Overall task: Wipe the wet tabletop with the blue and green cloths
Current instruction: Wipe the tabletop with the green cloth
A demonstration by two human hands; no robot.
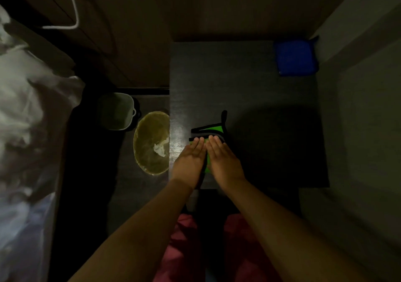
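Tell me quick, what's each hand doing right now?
Left hand: open, palm flat on the green cloth.
Right hand: open, flat on the same cloth, gripping nothing.

I see a dim, narrow room from above, with a pale wall (358,108) on the right and wooden panelling (227,6) at the far end. On the dark floor (130,186) at left stand a small grey bin (116,111) and a round yellowish basket (152,142), beside rumpled white bedding (23,99).
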